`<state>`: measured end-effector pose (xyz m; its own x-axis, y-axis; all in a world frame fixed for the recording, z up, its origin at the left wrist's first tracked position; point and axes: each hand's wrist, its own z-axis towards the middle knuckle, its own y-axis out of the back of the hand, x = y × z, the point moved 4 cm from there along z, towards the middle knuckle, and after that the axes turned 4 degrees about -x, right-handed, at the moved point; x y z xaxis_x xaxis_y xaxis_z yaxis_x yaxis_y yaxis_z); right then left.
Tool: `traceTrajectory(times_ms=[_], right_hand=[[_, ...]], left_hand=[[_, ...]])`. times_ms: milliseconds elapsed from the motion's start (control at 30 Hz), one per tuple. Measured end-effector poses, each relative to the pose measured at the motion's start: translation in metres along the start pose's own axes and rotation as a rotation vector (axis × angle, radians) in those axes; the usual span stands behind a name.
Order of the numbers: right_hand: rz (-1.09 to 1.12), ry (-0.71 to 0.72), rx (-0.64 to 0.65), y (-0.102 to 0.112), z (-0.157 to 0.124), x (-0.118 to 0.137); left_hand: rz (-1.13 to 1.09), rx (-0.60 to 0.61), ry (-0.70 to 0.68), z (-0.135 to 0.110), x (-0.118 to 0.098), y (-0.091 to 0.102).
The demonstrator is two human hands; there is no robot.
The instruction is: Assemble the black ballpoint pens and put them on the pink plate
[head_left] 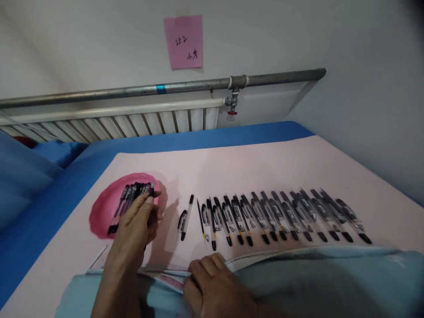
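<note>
My left hand [134, 229] reaches over a round pink dish [99, 212] and its fingers close on a bundle of black pens [130, 201] lying in the dish. My right hand [212, 282] rests curled on the near edge of the pink sheet [251, 163], fingers bent, gripping the sheet's edge. To the right of the left hand lie a pen barrel [186, 216] with a loose cap, a thin refill [201, 218], and a long row of black-capped pens [285, 216] laid side by side.
A blue cover [49, 194] lies under the pink sheet. A white radiator [132, 123] and a grey pipe [165, 88] run along the wall behind. A pink note [183, 42] is stuck on the wall. Light blue cloth [314, 282] lies across the near edge.
</note>
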<state>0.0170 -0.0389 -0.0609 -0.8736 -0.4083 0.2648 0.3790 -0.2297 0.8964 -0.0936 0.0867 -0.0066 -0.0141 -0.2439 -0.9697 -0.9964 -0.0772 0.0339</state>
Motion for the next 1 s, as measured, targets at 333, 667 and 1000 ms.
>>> traceTrajectory(times_ms=[333,667,1000], right_hand=[[-0.085,0.116,-0.049,0.003,0.002,0.001],[-0.120,0.154,0.005,0.003,0.001,0.002],[-0.084,0.145,0.106,0.004,0.003,0.002]], left_hand=[[-0.222,0.251,0.109,-0.003,-0.004,-0.006],[-0.326,0.173,0.158,0.001,-0.006,0.000],[-0.262,0.129,0.118,0.005,-0.004,0.009]])
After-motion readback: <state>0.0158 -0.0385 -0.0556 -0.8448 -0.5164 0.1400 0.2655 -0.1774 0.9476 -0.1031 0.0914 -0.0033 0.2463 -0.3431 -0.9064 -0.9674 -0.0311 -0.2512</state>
